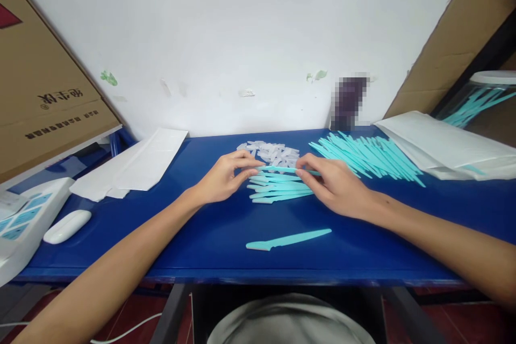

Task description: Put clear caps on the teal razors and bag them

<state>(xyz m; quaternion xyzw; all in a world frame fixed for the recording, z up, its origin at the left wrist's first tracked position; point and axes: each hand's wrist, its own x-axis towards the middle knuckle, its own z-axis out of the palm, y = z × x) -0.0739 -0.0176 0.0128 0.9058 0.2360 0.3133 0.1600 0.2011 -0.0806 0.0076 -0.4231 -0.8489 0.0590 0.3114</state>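
Left hand (226,176) and right hand (336,183) are pinched nearly closed on a turquoise razor (282,169), held near similar razors (284,188) on the table (197,247).

Held razor (278,170): left end masked by left hand (226,174); a stretch of handle under right hand (334,183). Near pile (278,189): right ends hidden behind same hand. Dark object (349,99) at wall (250,37): pixelated (identity indeterminable). Carton (44,64): cut off by left edge, small print hard to read. Jar (495,78): cut off by right edge, base behind envelope (443,140). Pale rounded object (290,325): cut off by bottom edge.
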